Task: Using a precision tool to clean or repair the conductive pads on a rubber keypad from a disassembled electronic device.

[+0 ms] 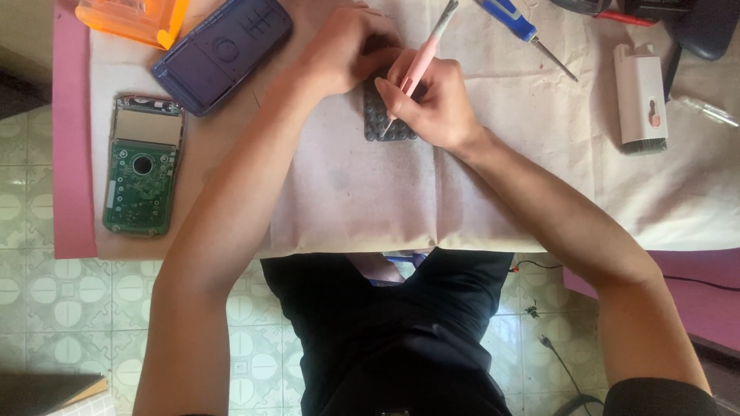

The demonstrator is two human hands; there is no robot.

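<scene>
The grey rubber keypad (pixel 379 115) is pinned by the left hand (pixel 343 50); the pink-handled tool (pixel 420 65), clamped in the right hand (pixel 432 100), is angled down-left onto it.

pink tool (pixel 420 65) | grey keypad (pixel 379 122) | green circuit board (pixel 141 185) | navy cover (pixel 223 51) | orange box (pixel 135 18)

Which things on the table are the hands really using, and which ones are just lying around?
In use:
- grey rubber keypad, pinned by the left hand
- pink tool, in the right hand, its tip on the keypad

Lying about:
- green circuit board
- dark blue case shell
- orange box
- blue screwdriver
- white brush tool
</scene>
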